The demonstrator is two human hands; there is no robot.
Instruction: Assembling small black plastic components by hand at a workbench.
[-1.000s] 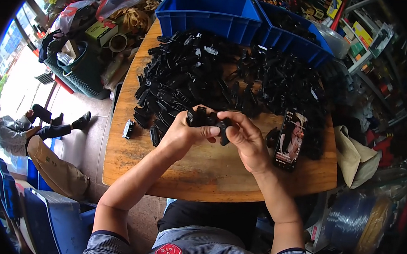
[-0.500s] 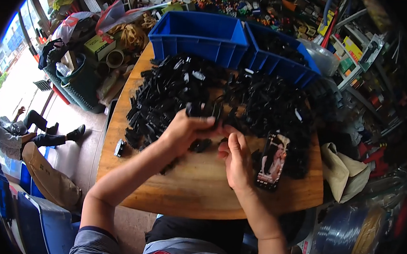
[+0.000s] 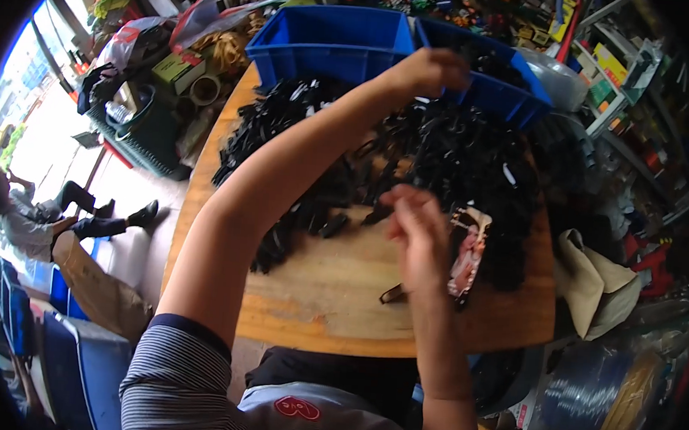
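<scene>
Head view: black pieces (image 3: 468,156), long axes mixed, lie heaped across the surface's (image 3: 331,298) far half, just beyond your right hand (image 3: 417,232), fingers loosely parted; your left hand (image 3: 433,73), grip too blurred to tell, hovers at the right blue bin (image 3: 484,99).

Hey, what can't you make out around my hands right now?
Head view, left hand: motion blur over the right blue bin; can't tell whether it holds anything.
Head view, right hand: fingers blurred; grip unclear.
Head view, black parts: some covered by the left forearm.
Head view, dark strip: partly hidden by the right wrist.
</scene>
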